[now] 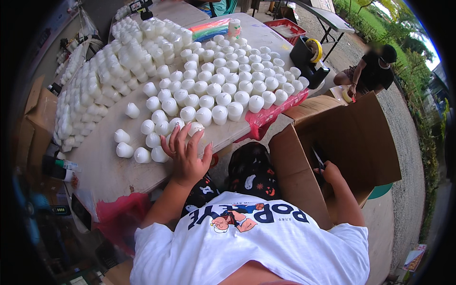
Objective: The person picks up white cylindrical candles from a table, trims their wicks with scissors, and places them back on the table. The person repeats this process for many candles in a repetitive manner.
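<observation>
White votive candles (206, 101) with short wicks stand in loose rows across the table (107, 168). My left hand (186, 159) reaches over the near edge of the rows, fingers spread and stretched out, the tips on or just above the nearest candles. Some candles beneath the fingers are partly hidden. On the right, my right hand (331, 174) is closed around the handles of what look like scissors (318, 156), with the pointed blade directed up and away. That hand is over the open cardboard box (295, 178) beside my legs.
Clear-wrapped stacks of candles (102, 76) pile up at the left. Colourful plastic strips (209, 29) and a printed cup (234, 27) lie farther back. A tape roll (314, 50) sits on a black holder at the table's right edge. Another person (375, 66) crouches beyond the box.
</observation>
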The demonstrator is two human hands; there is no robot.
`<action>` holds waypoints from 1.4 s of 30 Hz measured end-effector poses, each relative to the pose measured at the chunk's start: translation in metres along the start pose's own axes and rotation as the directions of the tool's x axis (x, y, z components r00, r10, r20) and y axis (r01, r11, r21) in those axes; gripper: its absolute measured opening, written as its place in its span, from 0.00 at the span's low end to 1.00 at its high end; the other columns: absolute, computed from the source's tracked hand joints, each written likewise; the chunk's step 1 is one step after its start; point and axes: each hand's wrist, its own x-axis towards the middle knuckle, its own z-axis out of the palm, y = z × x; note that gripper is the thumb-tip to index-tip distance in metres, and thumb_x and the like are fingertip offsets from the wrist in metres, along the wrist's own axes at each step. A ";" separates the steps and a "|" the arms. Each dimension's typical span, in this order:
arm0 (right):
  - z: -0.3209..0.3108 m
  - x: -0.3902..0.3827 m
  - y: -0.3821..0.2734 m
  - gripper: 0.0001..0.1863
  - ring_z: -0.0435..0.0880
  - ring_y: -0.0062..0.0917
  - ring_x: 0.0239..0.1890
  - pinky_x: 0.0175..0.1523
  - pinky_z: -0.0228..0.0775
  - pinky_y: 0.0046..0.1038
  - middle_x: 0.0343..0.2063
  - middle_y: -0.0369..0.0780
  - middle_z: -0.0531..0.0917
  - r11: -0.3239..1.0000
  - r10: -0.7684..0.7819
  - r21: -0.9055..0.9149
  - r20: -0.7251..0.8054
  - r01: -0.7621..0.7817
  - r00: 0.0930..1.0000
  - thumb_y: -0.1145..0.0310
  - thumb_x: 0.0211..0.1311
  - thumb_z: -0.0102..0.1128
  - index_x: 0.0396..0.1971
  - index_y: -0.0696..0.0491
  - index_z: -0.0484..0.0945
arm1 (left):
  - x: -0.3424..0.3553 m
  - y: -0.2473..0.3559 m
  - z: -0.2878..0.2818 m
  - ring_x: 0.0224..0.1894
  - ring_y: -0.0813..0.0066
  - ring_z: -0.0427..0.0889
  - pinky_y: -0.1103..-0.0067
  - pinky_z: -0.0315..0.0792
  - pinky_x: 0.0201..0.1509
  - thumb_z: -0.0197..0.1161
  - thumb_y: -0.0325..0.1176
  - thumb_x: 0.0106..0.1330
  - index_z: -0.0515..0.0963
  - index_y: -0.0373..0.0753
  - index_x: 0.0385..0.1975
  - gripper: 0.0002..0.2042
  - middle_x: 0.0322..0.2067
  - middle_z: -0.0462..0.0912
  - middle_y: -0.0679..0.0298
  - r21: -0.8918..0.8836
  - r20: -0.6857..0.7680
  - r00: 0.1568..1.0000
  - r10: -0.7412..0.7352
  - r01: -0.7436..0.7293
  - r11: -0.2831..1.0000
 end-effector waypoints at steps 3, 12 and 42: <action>0.010 0.015 0.006 0.28 0.80 0.46 0.46 0.50 0.71 0.40 0.40 0.54 0.81 0.999 -0.040 -0.034 0.033 0.042 0.999 0.58 0.54 0.67 0.49 0.59 0.70 | 0.000 -0.002 -0.006 0.65 0.51 0.57 0.48 0.34 0.68 0.67 0.41 0.54 0.70 0.46 0.53 0.26 0.59 0.65 0.56 0.035 0.005 1.000 -0.019 0.019 0.999; 0.018 0.025 0.005 0.28 0.82 0.39 0.40 0.46 0.73 0.35 0.35 0.49 0.82 0.983 -0.047 0.164 -0.209 0.082 0.977 0.56 0.52 0.70 0.49 0.55 0.73 | 0.008 -0.018 -0.049 0.67 0.47 0.52 0.44 0.39 0.66 0.69 0.48 0.54 0.68 0.46 0.58 0.32 0.63 0.57 0.54 0.206 0.077 0.993 -0.090 0.073 0.976; 0.058 0.028 0.068 0.38 0.75 0.49 0.55 0.58 0.67 0.39 0.46 0.61 0.77 0.954 0.295 0.040 0.027 -0.296 0.955 0.47 0.58 0.61 0.53 0.66 0.65 | -0.017 -0.055 -0.041 0.65 0.39 0.53 0.41 0.42 0.63 0.66 0.57 0.53 0.66 0.43 0.59 0.36 0.62 0.58 0.51 0.174 0.011 0.981 -0.192 0.188 0.967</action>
